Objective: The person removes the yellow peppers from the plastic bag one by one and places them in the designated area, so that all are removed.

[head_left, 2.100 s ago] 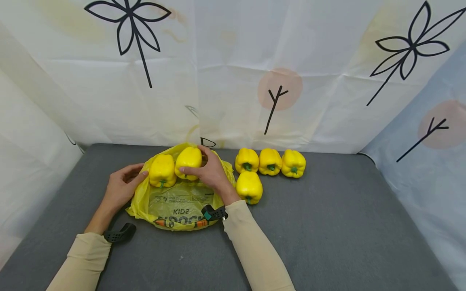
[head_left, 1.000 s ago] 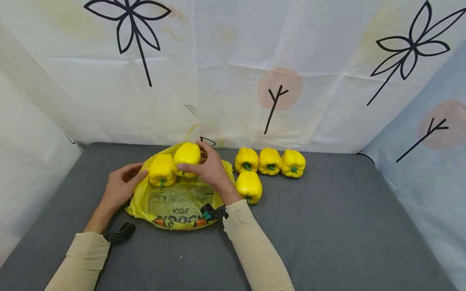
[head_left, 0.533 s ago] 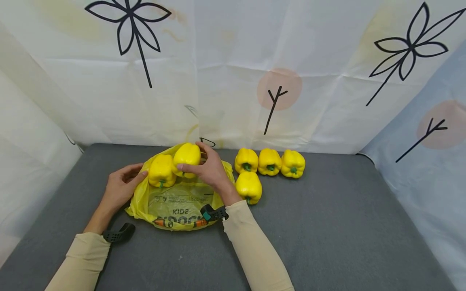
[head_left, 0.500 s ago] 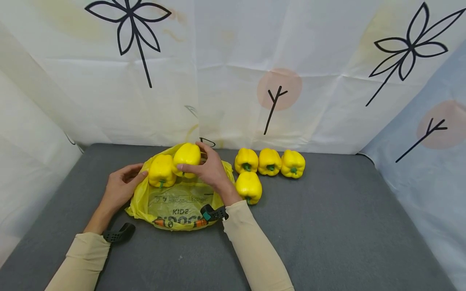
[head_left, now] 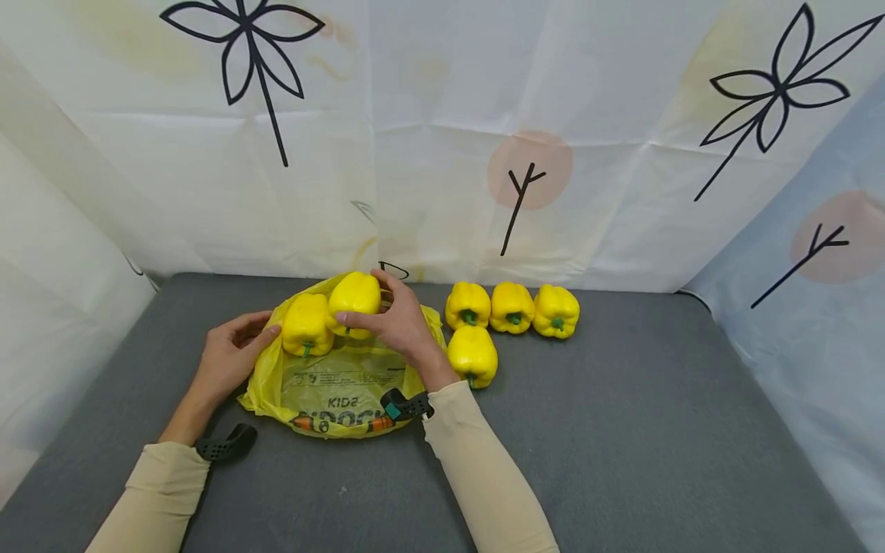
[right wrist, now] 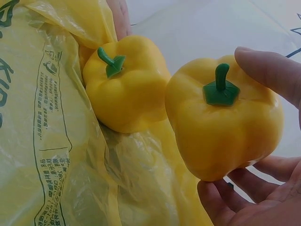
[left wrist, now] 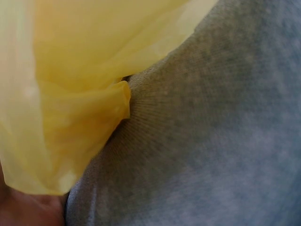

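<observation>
My right hand (head_left: 401, 322) grips a yellow bell pepper (head_left: 355, 301), thumb on the near side and fingers round the far side. In the right wrist view this bell pepper (right wrist: 221, 127) shows its green stem, right beside a second one (right wrist: 127, 84). That second bell pepper (head_left: 307, 326) sits at the mouth of a yellow plastic bag (head_left: 346, 376) lying on the table. At the bag's left edge, my left hand (head_left: 231, 353) holds the rim, its fingertips partly hidden. The left wrist view shows mostly the bag's loose plastic (left wrist: 80, 127).
To the right of the bag, three yellow bell peppers stand in a row, the middle one (head_left: 513, 307) touching its neighbour. Another pepper (head_left: 473, 355) lies in front of the row's left end. A printed white cloth (head_left: 429, 200) hangs behind the grey table (head_left: 622, 430).
Over the first second, the right hand has shifted the held bell pepper slightly left and up, closer to the second one. Since then both hands have stayed still.
</observation>
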Demonstrator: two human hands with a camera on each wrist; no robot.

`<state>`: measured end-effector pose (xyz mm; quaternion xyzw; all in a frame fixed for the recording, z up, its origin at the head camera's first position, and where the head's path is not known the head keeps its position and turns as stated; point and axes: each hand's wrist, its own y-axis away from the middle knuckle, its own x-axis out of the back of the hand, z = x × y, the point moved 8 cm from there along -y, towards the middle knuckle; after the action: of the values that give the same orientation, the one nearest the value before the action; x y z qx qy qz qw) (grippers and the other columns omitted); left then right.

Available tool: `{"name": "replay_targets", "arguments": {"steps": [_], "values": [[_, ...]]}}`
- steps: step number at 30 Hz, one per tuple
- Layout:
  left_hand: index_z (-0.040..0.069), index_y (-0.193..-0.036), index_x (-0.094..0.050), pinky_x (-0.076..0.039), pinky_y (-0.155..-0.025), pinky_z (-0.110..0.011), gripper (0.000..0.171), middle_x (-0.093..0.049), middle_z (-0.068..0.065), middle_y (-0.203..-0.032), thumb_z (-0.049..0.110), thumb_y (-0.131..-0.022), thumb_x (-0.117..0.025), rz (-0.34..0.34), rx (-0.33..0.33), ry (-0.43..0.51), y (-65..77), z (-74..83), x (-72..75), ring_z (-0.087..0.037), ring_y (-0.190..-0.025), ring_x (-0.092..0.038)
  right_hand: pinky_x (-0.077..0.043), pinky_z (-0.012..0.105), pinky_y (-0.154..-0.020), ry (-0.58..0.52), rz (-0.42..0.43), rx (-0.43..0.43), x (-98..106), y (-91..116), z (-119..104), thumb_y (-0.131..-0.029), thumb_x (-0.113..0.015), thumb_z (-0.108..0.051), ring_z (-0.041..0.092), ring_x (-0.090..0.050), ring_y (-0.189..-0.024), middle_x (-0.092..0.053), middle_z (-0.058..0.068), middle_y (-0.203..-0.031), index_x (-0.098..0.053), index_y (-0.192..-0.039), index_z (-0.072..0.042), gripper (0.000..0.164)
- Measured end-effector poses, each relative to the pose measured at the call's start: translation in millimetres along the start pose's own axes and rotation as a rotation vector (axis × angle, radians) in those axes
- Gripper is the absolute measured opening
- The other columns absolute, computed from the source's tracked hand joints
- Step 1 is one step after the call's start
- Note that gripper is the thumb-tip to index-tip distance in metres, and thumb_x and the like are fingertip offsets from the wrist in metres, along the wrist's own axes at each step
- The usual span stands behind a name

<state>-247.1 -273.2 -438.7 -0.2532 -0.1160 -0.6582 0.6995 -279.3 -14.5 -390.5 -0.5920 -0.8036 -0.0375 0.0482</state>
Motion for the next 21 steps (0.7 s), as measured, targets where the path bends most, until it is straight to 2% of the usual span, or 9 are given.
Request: {"name": "replay_targets", "arguments": {"steps": [7, 15, 21], "values": [[-0.001, -0.138, -0.060, -0.048, -0.076, -0.008, 0.047, -0.063, -0.004, -0.116, 0.031, -0.104, -0.061, 0.005, 0.008, -0.017, 1.0, 1.6, 0.8, 0.009, -0.093, -0.058, -0.055, 0.037, -0.091, -0.010, -0.006, -0.006, -0.8, 1.6, -0.6, -0.084, -0.086, -0.021, 0.021, -0.054, -0.120, -0.047, 0.002, -0.146, -0.035, -0.159, -0.014, 0.091], [-0.002, -0.139, -0.059, -0.049, -0.076, -0.008, 0.048, -0.063, -0.004, -0.115, 0.032, -0.104, -0.060, 0.002, 0.014, -0.019, 0.6, 2.1, 0.6, 0.009, -0.092, -0.058, -0.055, 0.036, -0.090, -0.013, -0.006, -0.001, -0.3, 2.2, -2.0, -0.083, -0.086, -0.022, 0.021, -0.054, -0.120, -0.048, 0.002, -0.146, -0.035, -0.158, -0.013, 0.091], [-0.002, -0.139, -0.059, -0.049, -0.076, -0.008, 0.049, -0.063, -0.015, -0.120, 0.032, -0.104, -0.060, -0.003, 0.016, -0.024, 1.0, 2.6, 0.3, 0.010, -0.092, -0.057, -0.055, 0.036, -0.090, -0.008, -0.003, -0.002, 0.0, 2.5, -2.7, -0.083, -0.086, -0.021, 0.021, -0.054, -0.119, -0.048, 0.003, -0.146, -0.035, -0.158, -0.014, 0.091]]}}
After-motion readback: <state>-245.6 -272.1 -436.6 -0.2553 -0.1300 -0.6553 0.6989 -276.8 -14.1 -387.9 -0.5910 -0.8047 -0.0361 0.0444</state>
